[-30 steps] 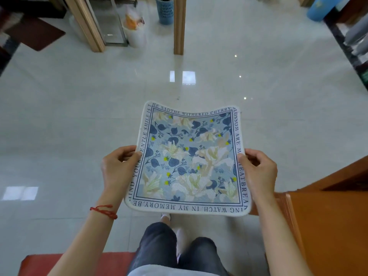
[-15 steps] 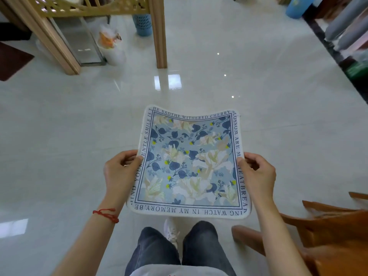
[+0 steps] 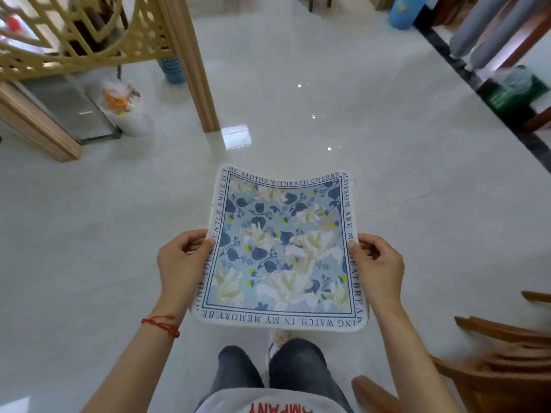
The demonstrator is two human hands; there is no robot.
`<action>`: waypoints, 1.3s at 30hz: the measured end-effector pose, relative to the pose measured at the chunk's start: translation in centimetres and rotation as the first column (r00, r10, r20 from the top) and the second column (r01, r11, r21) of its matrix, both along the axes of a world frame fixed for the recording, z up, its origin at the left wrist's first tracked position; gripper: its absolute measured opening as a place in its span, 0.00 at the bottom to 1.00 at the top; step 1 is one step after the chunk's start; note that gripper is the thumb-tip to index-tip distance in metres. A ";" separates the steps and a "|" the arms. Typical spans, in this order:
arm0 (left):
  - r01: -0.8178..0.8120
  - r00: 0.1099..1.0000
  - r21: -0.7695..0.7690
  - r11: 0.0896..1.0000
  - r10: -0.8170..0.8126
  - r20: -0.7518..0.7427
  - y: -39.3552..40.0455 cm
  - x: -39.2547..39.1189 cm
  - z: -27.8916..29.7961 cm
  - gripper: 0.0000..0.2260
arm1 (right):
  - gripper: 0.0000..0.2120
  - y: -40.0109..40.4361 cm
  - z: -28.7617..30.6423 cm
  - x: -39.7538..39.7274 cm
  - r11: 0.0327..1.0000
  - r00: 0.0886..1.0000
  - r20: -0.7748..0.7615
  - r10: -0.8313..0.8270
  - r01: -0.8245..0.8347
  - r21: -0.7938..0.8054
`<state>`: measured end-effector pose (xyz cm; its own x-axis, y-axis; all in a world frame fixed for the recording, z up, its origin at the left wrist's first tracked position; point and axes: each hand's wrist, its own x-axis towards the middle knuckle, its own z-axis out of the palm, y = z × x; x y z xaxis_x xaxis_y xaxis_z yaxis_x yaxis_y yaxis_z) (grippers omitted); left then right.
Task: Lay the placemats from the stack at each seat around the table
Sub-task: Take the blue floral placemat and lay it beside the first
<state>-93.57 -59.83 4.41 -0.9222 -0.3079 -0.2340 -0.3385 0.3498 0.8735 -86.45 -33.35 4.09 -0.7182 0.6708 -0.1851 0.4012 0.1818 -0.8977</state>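
A square placemat [image 3: 281, 251] with blue and cream flowers and a lettered white border hangs flat in front of me over the pale tiled floor. My left hand [image 3: 182, 260] pinches its left edge, a red string around that wrist. My right hand [image 3: 378, 266] pinches its right edge. The far edge of the mat sags slightly in the middle. No table and no stack of placemats are in view.
A wooden chair [image 3: 504, 365] stands at the lower right. A wooden post [image 3: 193, 70] with a lattice screen stands ahead on the left, with a white bag [image 3: 128, 111] and blue basket [image 3: 171, 70] beside it. My legs [image 3: 274, 371] show below the mat.
The view has swung left and forward across the floor: the orange table at the lower right is gone, the chair has appeared, and the post looks nearer. Both hands keep the same hold.
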 end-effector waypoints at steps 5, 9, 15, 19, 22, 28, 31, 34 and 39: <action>0.066 0.998 0.010 0.998 -0.066 -0.010 3.9 -5.1 0.3 0.08 | 0.05 3.2 0.1 -3.1 0.997 0.997 -0.004 -0.079 0.078 -0.014; 0.158 0.987 0.013 0.987 -0.158 0.001 7.2 -8.7 0.3 0.08 | 0.05 5.8 0.3 -4.2 0.981 0.981 -0.006 -0.193 0.192 -0.036; 0.367 0.930 0.015 0.930 -0.367 0.021 13.4 -14.1 -0.2 0.07 | 0.06 9.0 -0.6 -4.7 0.923 0.923 0.016 -0.383 0.384 -0.020; 0.511 0.859 0.015 0.859 -0.512 0.035 17.6 -17.7 -0.3 0.09 | 0.06 10.2 -0.8 -5.1 0.856 0.856 0.005 -0.517 0.517 -0.006; 0.612 0.790 0.004 0.791 -0.612 0.033 20.5 -20.5 0.1 0.09 | 0.06 10.8 -0.9 -5.5 0.792 0.792 -0.005 -0.610 0.611 0.006; 0.747 0.665 -0.023 0.664 -0.747 0.015 26.1 -23.9 0.6 0.08 | 0.06 12.0 -1.2 -5.8 0.668 0.668 -0.021 -0.744 0.744 -0.009; 0.782 0.624 -0.008 0.624 -0.781 0.036 28.9 -24.3 0.1 0.08 | 0.06 13.4 -1.2 -5.6 0.626 0.626 -0.002 -0.780 0.779 -0.026; 0.814 0.580 0.000 0.581 -0.812 0.057 32.3 -24.3 -0.4 0.08 | 0.06 15.6 -1.2 -5.1 0.586 0.587 0.005 -0.810 0.809 -0.034; 0.839 0.542 0.020 0.544 -0.838 0.066 39.2 -24.1 -1.2 0.07 | 0.05 21.1 -1.5 -4.3 0.541 0.541 0.005 -0.841 0.841 -0.021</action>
<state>-117.63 -20.66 3.24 -0.7459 0.5947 -0.3000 0.0643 0.5125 0.8563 -90.78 -12.26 2.57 0.1726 0.9640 -0.2024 0.3566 -0.2527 -0.8994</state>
